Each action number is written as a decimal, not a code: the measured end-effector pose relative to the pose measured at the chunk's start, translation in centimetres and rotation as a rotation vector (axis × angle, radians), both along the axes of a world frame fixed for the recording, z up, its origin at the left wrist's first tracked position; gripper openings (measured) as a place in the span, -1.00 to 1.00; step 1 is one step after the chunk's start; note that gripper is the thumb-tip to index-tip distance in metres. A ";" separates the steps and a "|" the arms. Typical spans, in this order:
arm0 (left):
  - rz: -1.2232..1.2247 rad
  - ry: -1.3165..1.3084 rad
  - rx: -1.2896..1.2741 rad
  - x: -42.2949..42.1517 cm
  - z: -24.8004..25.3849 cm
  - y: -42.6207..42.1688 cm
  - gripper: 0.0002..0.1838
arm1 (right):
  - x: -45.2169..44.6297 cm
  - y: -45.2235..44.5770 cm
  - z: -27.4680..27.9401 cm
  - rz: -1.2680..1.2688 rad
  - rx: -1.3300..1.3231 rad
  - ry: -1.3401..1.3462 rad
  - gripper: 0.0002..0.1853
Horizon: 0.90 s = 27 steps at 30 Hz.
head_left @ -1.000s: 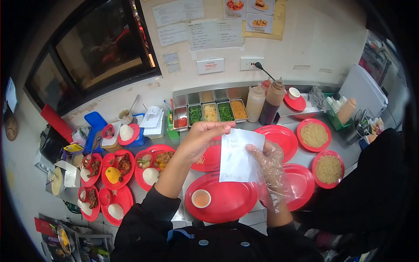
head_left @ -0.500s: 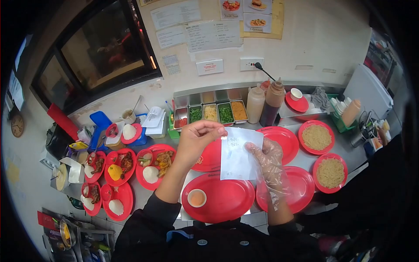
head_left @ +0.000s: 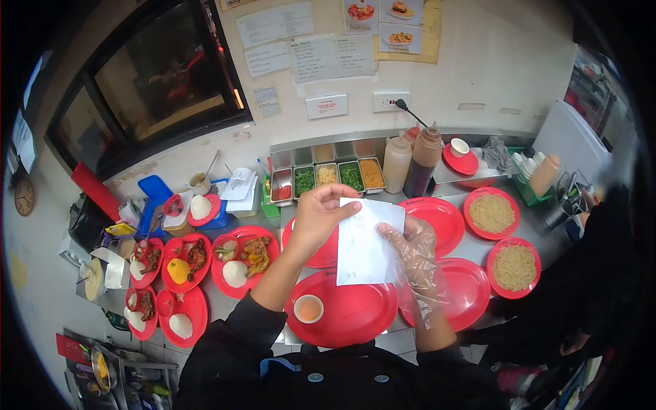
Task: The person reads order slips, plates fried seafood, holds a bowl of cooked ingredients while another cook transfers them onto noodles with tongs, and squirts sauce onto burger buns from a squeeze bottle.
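A white paper slip [head_left: 369,249] with handwriting on it is held up above the counter. My bare left hand [head_left: 321,217] pinches its upper left corner between thumb and fingers. On the other side my right hand [head_left: 414,253], in a clear plastic glove, grips the slip's right edge with the thumb in front. Beneath them lies a red oval plate [head_left: 355,324] bearing a small cup of orange sauce [head_left: 309,309]. Other red plates [head_left: 454,294] sit behind and to the right, partly covered by my hands and the slip.
Red plates of rice and meat [head_left: 236,273] fill the left side. Two plates of noodles [head_left: 516,268] stand at the right, near a person in dark clothes [head_left: 581,294]. Along the wall are metal topping trays [head_left: 326,179] and squeeze bottles [head_left: 424,164].
The slip and both hands have shifted slightly left in view. My left thumb now lies further over the slip's top edge. Both hands still hold it.
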<state>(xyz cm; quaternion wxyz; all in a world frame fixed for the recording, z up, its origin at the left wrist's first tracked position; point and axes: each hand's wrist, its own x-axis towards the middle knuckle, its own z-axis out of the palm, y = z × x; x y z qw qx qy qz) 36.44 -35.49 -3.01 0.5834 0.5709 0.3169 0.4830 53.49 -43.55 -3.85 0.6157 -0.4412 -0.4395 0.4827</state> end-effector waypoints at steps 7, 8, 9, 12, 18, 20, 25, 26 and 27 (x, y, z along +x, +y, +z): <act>0.321 0.273 0.615 1.0 1.7 -1.1 -0.81 | 0.6 0.5 0.5 -0.017 0.068 -0.036 -0.75; 0.311 0.260 0.610 1.1 2.3 -1.3 -0.87 | 0.8 0.5 1.1 -0.010 0.072 -0.052 -0.73; 0.309 0.304 0.667 1.0 2.9 -1.2 -0.87 | 1.1 0.5 1.6 -0.005 0.083 -0.070 -0.71; 0.317 0.394 0.805 0.8 5.0 -0.7 -0.85 | 2.4 1.4 2.0 -0.119 0.278 -0.356 -0.81; 0.201 0.440 0.764 1.3 9.4 -1.4 -0.86 | 4.6 1.4 8.3 -0.122 0.398 -0.798 -0.81; 0.259 0.392 0.714 1.5 10.2 -1.0 -0.85 | 5.5 2.3 9.2 -0.021 0.415 -0.605 -0.79; 0.424 0.099 0.634 2.6 13.8 -1.4 -0.81 | 5.8 2.5 12.8 0.158 0.267 0.110 -0.67; 0.421 0.099 0.633 2.9 14.6 -1.7 -0.81 | 6.3 3.9 12.6 0.198 0.313 0.150 -0.66; 0.453 0.060 0.691 3.2 15.5 -2.1 -0.71 | 6.6 4.9 13.5 0.158 0.311 0.138 -0.64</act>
